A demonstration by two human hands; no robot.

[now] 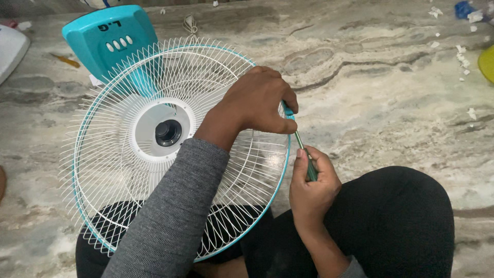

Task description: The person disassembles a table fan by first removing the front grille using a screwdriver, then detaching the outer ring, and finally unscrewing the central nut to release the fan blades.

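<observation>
Marbled stone floor point(391, 92). Left hand point(260, 100) clamped on white wire fan guard with teal rim point(103, 154); right hand point(311, 185) gripping green-handled screwdriver point(304, 154). Likely slip off rim clip, jabbing fingers.

A veined grey-and-cream marble floor point(391, 87) spreads beyond the grip, with white paper scraps point(465, 56) scattered far up and right of it, under soft even light.

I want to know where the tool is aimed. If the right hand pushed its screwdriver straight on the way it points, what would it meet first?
Most likely the teal rim of the fan guard, right where the left hand grips it. The right hand holds a green screwdriver angled up and left; its tip looks already at the rim, though depth is unclear.
</observation>
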